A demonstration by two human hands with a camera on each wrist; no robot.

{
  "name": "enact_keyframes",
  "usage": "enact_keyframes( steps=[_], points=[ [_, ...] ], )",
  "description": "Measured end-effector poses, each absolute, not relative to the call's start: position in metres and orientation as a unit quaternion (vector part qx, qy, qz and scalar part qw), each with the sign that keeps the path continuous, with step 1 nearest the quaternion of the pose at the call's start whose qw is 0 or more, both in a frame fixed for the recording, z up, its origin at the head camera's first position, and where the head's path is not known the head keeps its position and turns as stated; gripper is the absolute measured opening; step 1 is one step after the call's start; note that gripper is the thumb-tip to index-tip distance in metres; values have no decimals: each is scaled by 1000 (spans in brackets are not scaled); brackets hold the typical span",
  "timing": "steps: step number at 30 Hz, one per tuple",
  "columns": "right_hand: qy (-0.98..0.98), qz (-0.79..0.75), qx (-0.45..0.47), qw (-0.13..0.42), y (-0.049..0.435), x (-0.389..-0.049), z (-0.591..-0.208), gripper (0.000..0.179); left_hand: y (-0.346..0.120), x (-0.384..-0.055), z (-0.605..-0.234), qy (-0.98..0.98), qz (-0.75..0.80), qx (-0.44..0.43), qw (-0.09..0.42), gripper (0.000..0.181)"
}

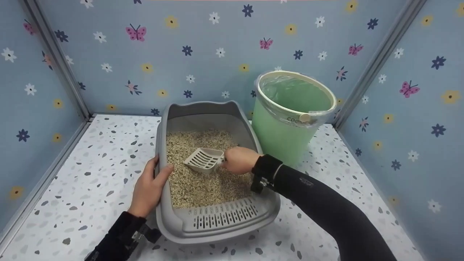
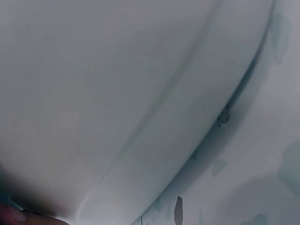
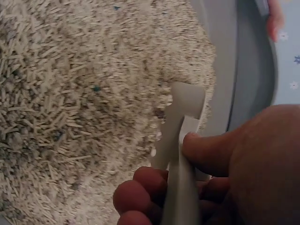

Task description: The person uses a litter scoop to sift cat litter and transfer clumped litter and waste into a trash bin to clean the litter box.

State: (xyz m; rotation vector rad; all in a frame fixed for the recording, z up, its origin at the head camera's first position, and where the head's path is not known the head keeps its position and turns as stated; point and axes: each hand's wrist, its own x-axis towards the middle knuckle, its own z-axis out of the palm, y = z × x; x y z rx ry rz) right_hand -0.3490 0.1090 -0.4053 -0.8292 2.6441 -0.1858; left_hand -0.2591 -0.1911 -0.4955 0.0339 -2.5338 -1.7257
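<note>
While gripping one pale slotted scoop (image 1: 203, 159) by its handle (image 3: 180, 199) with the right hand (image 1: 240, 160), holds one gray litter tray (image 1: 217, 237) by its left rim with the left hand (image 1: 149, 188). Counts two hands, one scoop, one tray, one green bin (image 1: 281, 136) and one clear liner (image 1: 319, 116) folded over the bin's rim. Has the right fingers curled closed around the handle, thumb pressed on top; has the left fingers against the tray's outer wall, partly hidden, thumb over the rim. Shows the scoop inside the tray's edges, over the tan litter (image 1: 195, 190); cannot tell whether touching it. Leaves little room between tray and bin, set just beside each other. Offers a wide stretch of speckled surface (image 1: 105, 170) between the tray's left edge and the left wall (image 1: 32, 119).
</note>
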Motion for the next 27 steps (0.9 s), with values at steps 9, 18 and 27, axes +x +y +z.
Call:
enact_keyframes(
  steps=[9,18,27],
  points=[
    [947,-36,-273,167,106,-349,-422,40,-190,-259,-495,-825,-564,15,33,96],
    [951,-54,-263,155,114,-345,-417,21,-191,-259,-496,-822,-569,16,29,94],
    [939,-137,-303,83,131,-330,-384,38,-193,-260,-498,-823,-567,11,33,92]
  ],
)
